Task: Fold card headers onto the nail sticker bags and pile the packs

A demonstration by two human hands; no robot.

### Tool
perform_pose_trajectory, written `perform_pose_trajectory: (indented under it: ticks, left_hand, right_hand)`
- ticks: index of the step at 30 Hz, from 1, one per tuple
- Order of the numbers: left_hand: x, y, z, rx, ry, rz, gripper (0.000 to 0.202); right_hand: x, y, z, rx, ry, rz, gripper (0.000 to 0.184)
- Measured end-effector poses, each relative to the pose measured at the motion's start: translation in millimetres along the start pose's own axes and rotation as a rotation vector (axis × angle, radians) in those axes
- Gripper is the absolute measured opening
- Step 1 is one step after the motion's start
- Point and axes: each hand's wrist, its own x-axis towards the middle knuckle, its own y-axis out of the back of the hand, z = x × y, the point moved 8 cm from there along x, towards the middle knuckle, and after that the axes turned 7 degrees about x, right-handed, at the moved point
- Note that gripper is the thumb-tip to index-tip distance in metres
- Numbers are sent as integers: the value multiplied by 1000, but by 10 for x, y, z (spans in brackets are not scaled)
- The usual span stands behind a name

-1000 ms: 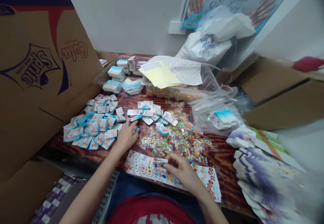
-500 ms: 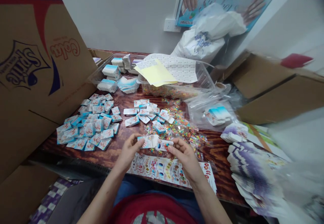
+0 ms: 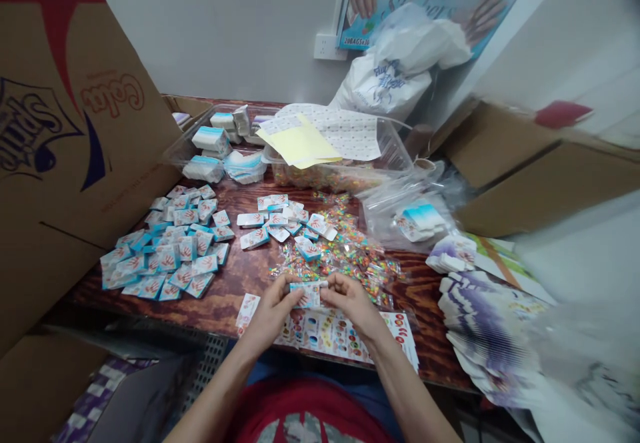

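While both hands hang over the tabletop (image 3: 235, 283), we hold one small card (image 3: 306, 294) between them.
Fingers of our left hand (image 3: 273, 311) and right hand (image 3: 354, 301) pinch its two ends, just above the sticker sheets (image 3: 330, 333); one big card heap (image 3: 170, 256) lies well left.

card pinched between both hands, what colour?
The card is light blue and white, reddish print; head view.
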Motion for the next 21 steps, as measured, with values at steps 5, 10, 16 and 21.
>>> perform_pose_trajectory:
  ticks: [5, 10, 16, 21]
  left_hand:
    - [48, -21, -40, 34, -40, 8, 38]
    - [61, -55, -124, 161, -40, -125, 30]
    - [56, -71, -209, 116, 21, -142, 29]
    - [66, -90, -151, 162, -40, -64, 25]
  right_hand:
    - [5, 73, -45, -204, 152, 45, 21]
    - [-89, 94, -44, -163, 121, -46, 25]
    - [-161, 84, -56, -120, 71, -143, 23]
    - [-103, 22, -181, -321, 200, -129, 25]
